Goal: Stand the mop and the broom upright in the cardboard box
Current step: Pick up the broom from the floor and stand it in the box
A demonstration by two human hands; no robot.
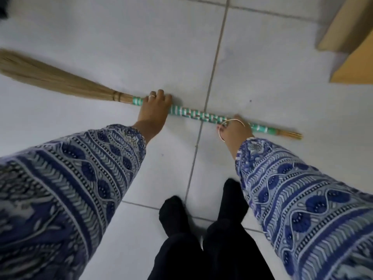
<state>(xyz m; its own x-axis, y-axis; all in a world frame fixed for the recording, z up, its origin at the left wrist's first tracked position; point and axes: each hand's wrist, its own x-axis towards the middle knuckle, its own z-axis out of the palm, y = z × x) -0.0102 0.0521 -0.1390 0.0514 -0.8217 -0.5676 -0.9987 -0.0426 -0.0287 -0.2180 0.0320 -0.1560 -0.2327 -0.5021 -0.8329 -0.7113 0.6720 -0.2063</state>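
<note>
A grass broom (193, 115) lies flat on the white tiled floor, its straw head pointing left and its green-and-white wrapped handle running right. My left hand (154, 110) is wrapped over the handle close to where the straw is bound. My right hand (235, 128), with a thin bangle at the wrist, grips the handle near its tail end. A cardboard box (351, 43) shows only partly at the upper right corner. No mop is in view.
My two feet in black socks (201, 211) stand on the tiles just behind the broom. A dark object (3, 9) sits at the top left edge. Bare floor tiles (121, 47) stretch between the broom and the box.
</note>
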